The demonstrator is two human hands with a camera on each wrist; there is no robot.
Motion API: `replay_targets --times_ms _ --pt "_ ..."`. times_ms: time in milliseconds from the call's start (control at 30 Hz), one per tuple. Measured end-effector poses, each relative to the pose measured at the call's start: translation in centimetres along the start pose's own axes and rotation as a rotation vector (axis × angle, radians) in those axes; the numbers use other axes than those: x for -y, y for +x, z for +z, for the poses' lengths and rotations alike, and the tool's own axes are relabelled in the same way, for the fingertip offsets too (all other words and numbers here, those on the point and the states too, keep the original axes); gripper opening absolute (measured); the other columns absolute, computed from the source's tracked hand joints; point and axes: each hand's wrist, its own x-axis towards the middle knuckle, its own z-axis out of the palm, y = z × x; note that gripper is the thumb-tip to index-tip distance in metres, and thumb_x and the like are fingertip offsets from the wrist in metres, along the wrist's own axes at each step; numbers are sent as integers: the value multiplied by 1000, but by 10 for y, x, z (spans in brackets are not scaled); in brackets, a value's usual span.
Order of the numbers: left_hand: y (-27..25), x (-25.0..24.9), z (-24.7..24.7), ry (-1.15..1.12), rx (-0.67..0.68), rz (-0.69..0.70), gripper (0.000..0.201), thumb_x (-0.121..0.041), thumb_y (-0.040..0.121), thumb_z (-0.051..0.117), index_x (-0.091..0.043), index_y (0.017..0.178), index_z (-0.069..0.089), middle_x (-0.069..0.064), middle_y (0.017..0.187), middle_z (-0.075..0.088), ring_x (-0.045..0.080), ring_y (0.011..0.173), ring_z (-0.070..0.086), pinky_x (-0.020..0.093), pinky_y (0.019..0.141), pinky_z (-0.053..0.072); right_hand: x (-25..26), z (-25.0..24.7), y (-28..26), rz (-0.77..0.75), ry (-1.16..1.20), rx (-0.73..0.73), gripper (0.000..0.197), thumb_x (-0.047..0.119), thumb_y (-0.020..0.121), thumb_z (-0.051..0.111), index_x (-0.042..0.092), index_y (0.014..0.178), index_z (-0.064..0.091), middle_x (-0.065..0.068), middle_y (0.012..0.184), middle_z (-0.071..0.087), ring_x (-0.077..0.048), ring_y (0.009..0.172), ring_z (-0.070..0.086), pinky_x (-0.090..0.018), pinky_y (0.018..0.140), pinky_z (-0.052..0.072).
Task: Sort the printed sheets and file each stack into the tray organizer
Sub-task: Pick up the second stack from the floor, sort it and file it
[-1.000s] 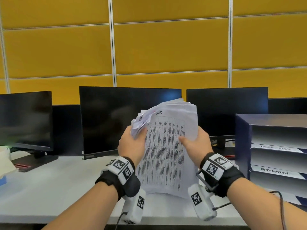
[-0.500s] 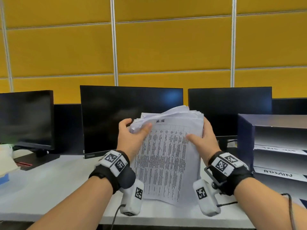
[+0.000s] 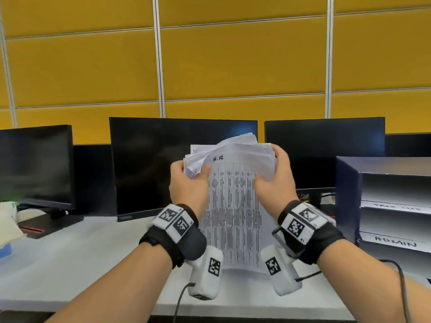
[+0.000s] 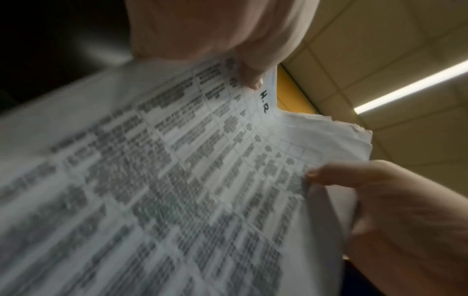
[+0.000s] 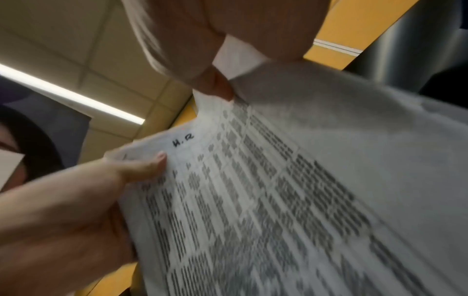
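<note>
I hold a thick stack of printed sheets (image 3: 233,206) upright above the desk; its front sheet is a dense table with "H.R" handwritten at the top. My left hand (image 3: 189,183) grips the stack's upper left edge, thumb on the front sheet. My right hand (image 3: 275,180) grips the upper right edge, fingers behind. In the left wrist view the stack (image 4: 177,180) fills the frame, with my left hand (image 4: 215,40) above it. The right wrist view shows the same front sheet (image 5: 278,190) under my right hand (image 5: 215,50). The dark blue tray organizer (image 3: 347,201) stands at the right, one shelf labelled "ADMIN".
Three dark monitors (image 3: 182,164) line the back of the white desk (image 3: 70,264), in front of a yellow panelled wall. Some white and blue items (image 3: 7,229) lie at the desk's far left edge. Cables trail from my wrist cameras.
Both hands have slid up toward the stack's top edge. The top sheets, fanned out to the left a second ago, now lie closer together.
</note>
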Motion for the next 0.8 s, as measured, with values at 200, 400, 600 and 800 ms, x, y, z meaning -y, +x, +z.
replay_targets --times_ms 200,400,600,800 --pt "-1 10 -13 30 226 -48 73 -32 73 83 -23 127 36 -2 117 56 13 100 62 34 85 55 -11 -19 4 122 94 62 83 -7 79 59 25 144 20 4 112 48 -7 94 57 -8 58 47" --pt "3 0 -7 38 263 9 71 -36 80 75 -32 132 27 -9 107 52 17 102 62 43 93 53 -6 -20 11 -25 -190 65 103 2 73 62 43 147 3 4 133 31 -16 99 54 -20 78 49" --pt "4 5 -13 151 296 135 67 -36 80 75 -45 124 26 -9 102 60 13 93 65 43 90 54 11 -21 25 -77 -720 210 72 21 79 60 33 142 27 1 135 28 -19 81 56 -28 71 46" --pt "11 -1 -21 146 370 145 76 -30 81 75 -41 135 22 0 108 56 17 96 64 39 86 55 22 -23 31 -100 -735 143 54 21 77 61 25 126 37 1 119 39 -22 81 56 -34 70 49"
